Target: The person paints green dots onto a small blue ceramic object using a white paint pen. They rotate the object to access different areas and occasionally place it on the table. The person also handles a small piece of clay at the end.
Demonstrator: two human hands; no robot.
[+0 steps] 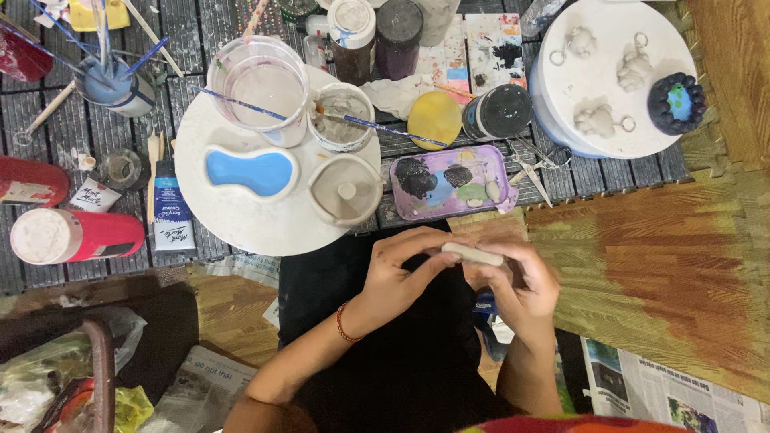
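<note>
Left hand (399, 277): curled, thumb and fingertips pinching the left end of the clay stick (473, 254); red bracelet (343, 324) on the wrist.
Right hand (520, 282): curled too, fingers closed around the right end of the clay stick.
Clay stick: small, pale and grey, lying flat between both hands, above the dark lap (401, 353), just below the purple tray (451, 183).
Purple tray: near the middle of the floor mat (706, 265), with dark, blue and green blobs of paint inside.
White round board (241, 212): to the left of the tray, carrying a blue bean-shaped mould (250, 171), a clear cup (261, 84), a small grey pot (343, 116) and a white heart-shaped mould (346, 189).
Thin brush (385, 128): resting across the small grey pot, tip toward the yellow disc (434, 119).
White bucket lid (597, 80): at the top right, holding three little white clay shapes with rings and a dark blue round piece (677, 103).
Red bottles (76, 235): lying on their sides at the left edge.
Blue cup of brushes (112, 84): at the top left corner.
Newspaper (674, 393): at the bottom right corner.
</note>
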